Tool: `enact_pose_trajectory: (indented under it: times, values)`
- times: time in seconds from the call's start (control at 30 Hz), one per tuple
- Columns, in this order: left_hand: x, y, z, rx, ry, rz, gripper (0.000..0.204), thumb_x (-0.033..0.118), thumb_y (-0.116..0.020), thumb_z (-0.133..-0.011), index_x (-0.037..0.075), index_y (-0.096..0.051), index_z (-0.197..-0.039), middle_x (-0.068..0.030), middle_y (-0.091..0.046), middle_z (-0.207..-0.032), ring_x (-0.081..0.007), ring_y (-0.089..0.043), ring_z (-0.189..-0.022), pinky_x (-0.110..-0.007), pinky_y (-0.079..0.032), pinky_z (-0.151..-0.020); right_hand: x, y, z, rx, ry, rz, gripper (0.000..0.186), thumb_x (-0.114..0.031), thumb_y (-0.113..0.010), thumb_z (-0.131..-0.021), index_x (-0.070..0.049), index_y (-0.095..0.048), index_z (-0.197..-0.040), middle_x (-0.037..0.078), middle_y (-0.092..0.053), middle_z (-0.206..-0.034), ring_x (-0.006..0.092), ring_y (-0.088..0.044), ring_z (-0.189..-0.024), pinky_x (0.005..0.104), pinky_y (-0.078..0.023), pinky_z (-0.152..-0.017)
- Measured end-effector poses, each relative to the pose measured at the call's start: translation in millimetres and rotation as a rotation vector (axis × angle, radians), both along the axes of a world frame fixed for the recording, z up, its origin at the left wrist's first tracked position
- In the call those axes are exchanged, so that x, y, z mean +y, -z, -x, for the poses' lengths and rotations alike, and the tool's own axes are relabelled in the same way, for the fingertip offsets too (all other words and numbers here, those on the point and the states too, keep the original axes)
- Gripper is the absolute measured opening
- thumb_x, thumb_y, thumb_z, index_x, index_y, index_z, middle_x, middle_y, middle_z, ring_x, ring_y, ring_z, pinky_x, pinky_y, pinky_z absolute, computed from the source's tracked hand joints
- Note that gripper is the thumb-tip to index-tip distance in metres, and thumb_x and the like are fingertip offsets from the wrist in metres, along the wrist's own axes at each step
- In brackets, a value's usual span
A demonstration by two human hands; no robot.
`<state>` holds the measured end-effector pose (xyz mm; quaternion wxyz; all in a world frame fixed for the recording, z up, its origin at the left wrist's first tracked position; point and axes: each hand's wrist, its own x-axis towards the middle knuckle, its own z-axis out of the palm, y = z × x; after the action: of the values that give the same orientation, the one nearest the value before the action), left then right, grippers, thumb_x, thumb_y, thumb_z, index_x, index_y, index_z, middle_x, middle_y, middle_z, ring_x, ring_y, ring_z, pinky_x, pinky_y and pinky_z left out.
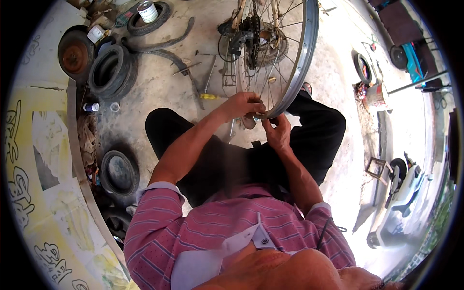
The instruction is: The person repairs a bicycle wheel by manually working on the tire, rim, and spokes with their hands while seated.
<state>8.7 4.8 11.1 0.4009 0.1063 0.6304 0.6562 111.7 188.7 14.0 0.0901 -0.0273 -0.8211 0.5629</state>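
A bicycle wheel without a tyre stands in front of me, its silver rim (298,72) curving down toward my lap. My left hand (243,106) is closed at the rim's near end, fingertips pressed together on it. Below those fingers hangs a small, rounded grey-brown flap (249,123); I cannot tell if it is a strip off the rim. From the other side my right hand (279,133) pinches the rim's bottom edge between thumb and fingers. The fingertips partly hide what lies between them. Beyond the spokes are the chain and rear derailleur (237,44).
Left on the concrete floor lie stacked tyres (108,70), another tyre (119,172) and cut rubber strips (171,42). A yellow-handled screwdriver (210,96) lies near my left hand. A can (148,11) sits in a tyre. Right are a wooden stool (378,170) and a scooter (403,193).
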Motion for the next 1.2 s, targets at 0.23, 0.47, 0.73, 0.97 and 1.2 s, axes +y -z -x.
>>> enact_pose_trajectory:
  times: [0.23, 0.47, 0.73, 0.97, 1.2]
  values:
    - [-4, 2, 2, -0.006, -0.013, -0.060, 0.029, 0.029, -0.075, -0.094, 0.003, -0.071, -0.105, -0.0025, -0.068, -0.084, -0.0103, -0.062, -0.071, -0.027, -0.051, -0.065, -1, 0, 1, -0.006, -0.013, 0.026, 0.022, -0.004, -0.073, -0.088, 0.000, -0.066, -0.108, 0.011, -0.069, -0.095, 0.0204, -0.070, -0.084, 0.0328, -0.058, -0.075]
    - [3, -6, -1, 0.199, -0.063, 0.066, 0.027, 0.028, -0.077, -0.092, 0.002, -0.072, -0.098, -0.0038, -0.070, -0.086, -0.0125, -0.066, -0.077, -0.028, -0.053, -0.068, -1, 0, 1, -0.050, -0.026, 0.014, 0.027, -0.004, -0.073, -0.089, -0.001, -0.065, -0.115, 0.012, -0.071, -0.104, 0.0189, -0.070, -0.092, 0.0324, -0.059, -0.077]
    - [16, 3, 1, 0.390, -0.190, 0.149, 0.029, 0.025, -0.077, -0.087, -0.002, -0.067, -0.089, -0.0105, -0.070, -0.081, -0.0197, -0.069, -0.076, -0.035, -0.053, -0.069, 1, 15, 1, -0.061, -0.025, -0.036, 0.027, -0.006, -0.074, -0.088, 0.001, -0.066, -0.113, 0.013, -0.072, -0.101, 0.0197, -0.071, -0.089, 0.0324, -0.058, -0.076]
    - [14, 3, -3, 0.494, -0.276, 0.243, 0.041, 0.031, -0.080, -0.078, -0.005, -0.064, -0.086, -0.0196, -0.068, -0.079, -0.0294, -0.069, -0.074, -0.040, -0.053, -0.069, 0, 29, 0, -0.061, -0.003, -0.011, 0.026, -0.010, -0.075, -0.093, 0.003, -0.066, -0.114, 0.010, -0.073, -0.099, 0.0129, -0.068, -0.087, 0.0280, -0.054, -0.076]
    - [20, -7, -1, 0.589, -0.280, 0.440, 0.041, 0.034, -0.075, -0.075, -0.004, -0.064, -0.087, -0.0224, -0.069, -0.081, -0.0378, -0.070, -0.078, -0.044, -0.053, -0.072, -3, 23, 2, -0.116, -0.007, -0.065, 0.025, -0.009, -0.074, -0.093, 0.003, -0.066, -0.114, 0.010, -0.073, -0.100, 0.0133, -0.068, -0.088, 0.0288, -0.055, -0.078]
